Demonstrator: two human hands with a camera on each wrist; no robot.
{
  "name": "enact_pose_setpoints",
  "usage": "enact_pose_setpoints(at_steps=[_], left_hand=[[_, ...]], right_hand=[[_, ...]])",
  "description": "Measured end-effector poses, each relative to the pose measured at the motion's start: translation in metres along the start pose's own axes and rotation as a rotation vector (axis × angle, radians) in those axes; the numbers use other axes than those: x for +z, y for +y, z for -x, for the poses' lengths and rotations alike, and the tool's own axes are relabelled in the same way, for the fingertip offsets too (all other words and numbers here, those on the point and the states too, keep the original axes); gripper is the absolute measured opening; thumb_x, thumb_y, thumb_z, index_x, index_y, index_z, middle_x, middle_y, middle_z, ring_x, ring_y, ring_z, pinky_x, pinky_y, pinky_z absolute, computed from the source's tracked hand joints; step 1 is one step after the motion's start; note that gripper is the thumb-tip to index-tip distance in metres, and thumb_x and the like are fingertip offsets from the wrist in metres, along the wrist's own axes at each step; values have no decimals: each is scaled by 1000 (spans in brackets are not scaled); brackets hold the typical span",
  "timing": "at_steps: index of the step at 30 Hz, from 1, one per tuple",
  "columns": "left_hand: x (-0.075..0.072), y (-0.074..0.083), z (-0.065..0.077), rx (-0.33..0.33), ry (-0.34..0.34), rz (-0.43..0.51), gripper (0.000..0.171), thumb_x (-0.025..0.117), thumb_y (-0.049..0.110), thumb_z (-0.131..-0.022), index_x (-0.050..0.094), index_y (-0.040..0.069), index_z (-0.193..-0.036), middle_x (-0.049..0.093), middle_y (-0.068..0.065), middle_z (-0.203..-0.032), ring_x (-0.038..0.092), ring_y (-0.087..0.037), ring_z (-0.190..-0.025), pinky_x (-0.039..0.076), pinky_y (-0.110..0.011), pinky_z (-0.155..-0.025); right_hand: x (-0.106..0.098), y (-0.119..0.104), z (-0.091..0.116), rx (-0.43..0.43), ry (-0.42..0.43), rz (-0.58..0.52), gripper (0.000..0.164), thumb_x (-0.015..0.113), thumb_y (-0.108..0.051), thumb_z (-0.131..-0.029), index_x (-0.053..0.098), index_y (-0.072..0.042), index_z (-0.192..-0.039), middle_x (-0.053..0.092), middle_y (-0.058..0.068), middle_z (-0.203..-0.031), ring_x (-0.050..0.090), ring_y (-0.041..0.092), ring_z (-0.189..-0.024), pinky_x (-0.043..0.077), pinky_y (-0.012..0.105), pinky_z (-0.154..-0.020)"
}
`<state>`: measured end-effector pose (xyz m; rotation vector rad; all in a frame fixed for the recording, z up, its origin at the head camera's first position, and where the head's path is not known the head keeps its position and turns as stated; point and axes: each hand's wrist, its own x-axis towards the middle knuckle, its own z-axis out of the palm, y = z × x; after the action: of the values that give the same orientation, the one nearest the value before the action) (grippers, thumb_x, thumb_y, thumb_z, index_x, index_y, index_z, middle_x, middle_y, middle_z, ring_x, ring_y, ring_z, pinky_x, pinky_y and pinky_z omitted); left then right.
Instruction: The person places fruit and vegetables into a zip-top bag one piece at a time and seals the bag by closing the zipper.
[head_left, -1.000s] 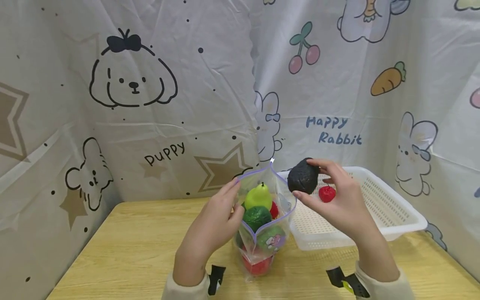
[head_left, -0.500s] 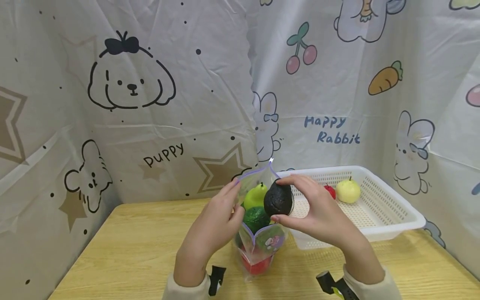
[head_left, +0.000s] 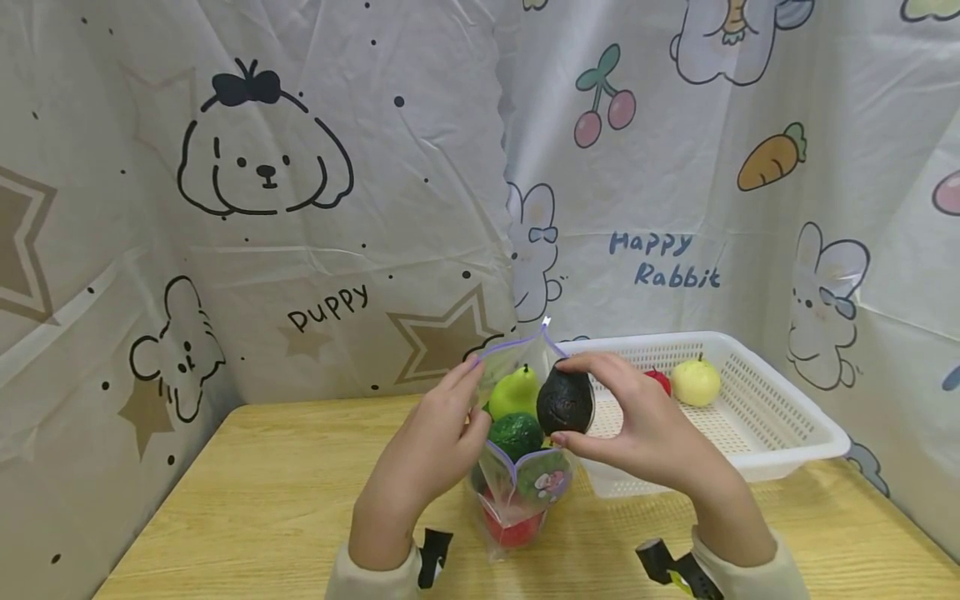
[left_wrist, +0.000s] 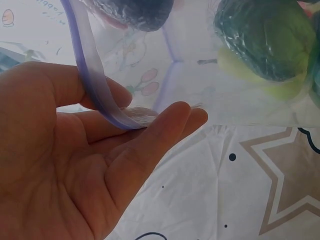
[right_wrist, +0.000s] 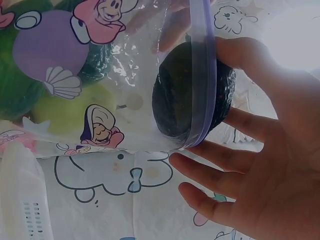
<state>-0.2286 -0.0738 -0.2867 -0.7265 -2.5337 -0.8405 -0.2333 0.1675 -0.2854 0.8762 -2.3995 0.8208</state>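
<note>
My right hand [head_left: 637,421] holds a black avocado [head_left: 564,402] between thumb and fingers at the mouth of a clear zip bag [head_left: 498,500]. In the right wrist view, part of the avocado [right_wrist: 175,92] shows through the bag's wall, inside the purple zip edge [right_wrist: 204,75]. My left hand [head_left: 431,442] holds the bag's left rim, and the purple zip strip [left_wrist: 92,85] runs between its fingers in the left wrist view. Inside the upright bag sit a green pear [head_left: 514,392], a dark green avocado [head_left: 516,435] and a red fruit [head_left: 513,527] at the bottom.
A white perforated basket [head_left: 810,454] stands right of the bag, holding a pale yellow round fruit [head_left: 696,382] and a red fruit [head_left: 658,381] partly behind my right hand. Both are on a wooden table [head_left: 247,500], with a printed curtain [head_left: 420,208] behind it.
My right hand has carried the black avocado left from above the basket to the bag's mouth. This uncovers the pale yellow fruit. The left hand stays at the rim.
</note>
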Motion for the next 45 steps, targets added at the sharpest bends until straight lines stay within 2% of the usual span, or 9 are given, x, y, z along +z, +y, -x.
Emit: enact_pose_setpoints(at_steps=[16,21,23,28,30,33,39,41,45], left_hand=[[0,1,0,-11,-13,-3,50,45,7,-86,45,-3,-135,37,-16,-149,43,-3,-51,44,-29,-56],[0,1,0,-4,-5,2,49,45,7,-86,46,-4,-134,38,-17,-149,46,-6,-58,45,-31,-62],[0,0,0,2,2,0,49,45,6,-85,47,-4,-133,39,-18,-148,56,-11,-71,46,-32,-65],[0,0,0,2,10,5,49,46,5,-85,48,-4,-132,40,-19,-147,61,-19,-85,46,-32,-68],[0,-1,0,-3,7,10,49,46,5,-85,48,-4,-132,40,-19,-147,58,-16,-75,46,-32,-67],[0,-1,0,-7,2,5,48,46,6,-85,48,-4,-132,40,-19,-147,57,-14,-74,46,-31,-63],[-1,-1,1,-21,-12,-5,48,45,7,-86,48,-3,-133,38,-16,-149,45,-4,-55,44,-29,-55],[-1,-1,0,-20,-12,-7,48,45,7,-86,48,-3,-132,38,-16,-149,43,-3,-53,43,-29,-54],[-1,-1,0,-21,-13,-9,46,45,7,-86,51,-4,-129,38,-16,-149,43,-3,-49,43,-28,-52]], right_hand=[[2,2,0,-14,-32,-31,61,79,-25,-68,53,-17,-123,52,1,-129,48,16,-117,49,51,-94],[1,1,0,-17,-30,-30,58,77,-21,-69,54,-17,-122,52,3,-130,48,17,-118,48,51,-94],[1,1,0,-26,-17,-31,55,76,-19,-70,55,-17,-121,52,3,-130,48,18,-118,48,51,-95],[-1,1,-1,-37,36,-25,43,70,-12,-76,58,-20,-117,56,7,-129,50,20,-118,48,52,-94],[-1,2,-1,-34,44,-22,39,68,-11,-78,59,-19,-116,57,9,-128,51,21,-118,48,53,-94],[-2,2,-1,-25,42,-22,35,66,-11,-81,60,-18,-115,57,10,-128,51,23,-118,49,54,-92],[-3,5,0,8,48,7,32,65,-12,-82,61,-14,-113,55,13,-129,53,26,-114,54,53,-82],[-3,5,1,33,38,21,33,66,-13,-82,60,-14,-114,56,12,-124,56,24,-107,56,49,-78],[-6,4,3,133,-65,30,39,64,-19,-85,55,-17,-122,60,5,-101,59,13,-80,55,34,-64]])
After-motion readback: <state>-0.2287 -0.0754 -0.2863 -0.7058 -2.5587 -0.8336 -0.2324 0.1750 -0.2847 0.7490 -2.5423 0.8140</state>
